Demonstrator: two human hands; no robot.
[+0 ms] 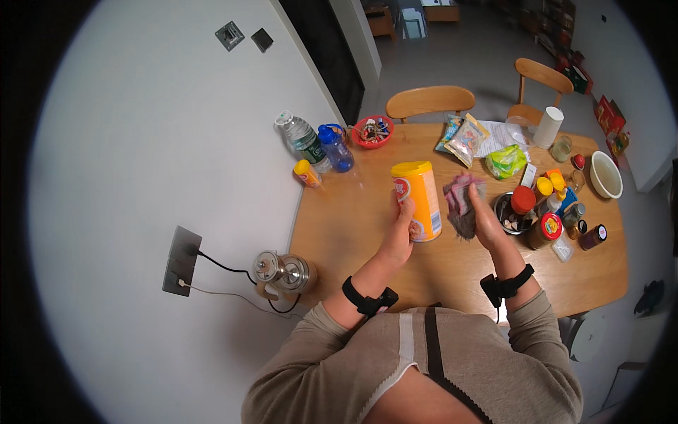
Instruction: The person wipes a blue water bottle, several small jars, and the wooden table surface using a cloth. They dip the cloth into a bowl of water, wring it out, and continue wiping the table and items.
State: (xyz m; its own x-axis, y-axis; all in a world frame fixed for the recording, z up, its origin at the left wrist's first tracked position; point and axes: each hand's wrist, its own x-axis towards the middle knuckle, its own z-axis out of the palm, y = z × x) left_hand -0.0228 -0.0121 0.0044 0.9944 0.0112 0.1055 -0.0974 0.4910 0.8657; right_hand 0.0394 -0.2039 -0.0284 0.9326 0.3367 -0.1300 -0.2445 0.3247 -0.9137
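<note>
My left hand point(398, 231) grips a large yellow canister point(425, 196) with a yellow lid, held upright above the table; its fingers wrap the left side and lower part. To its right, my right hand point(486, 220) is closed on a folded grey and pink cloth point(462, 204), whose frayed lower edge hangs down. A small gap separates cloth and canister. Both wrists wear black straps with small devices. Beneath both hands lies the wooden table point(349, 222).
Right of my right hand crowd several jars, among them a red-lidded jar point(545, 230), beside a metal bowl point(511, 214). A white basin point(605, 175) stands farther right. At the left are a water bottle point(307, 140), a blue bottle point(336, 148), a red basket point(373, 132) and an electric kettle point(286, 273).
</note>
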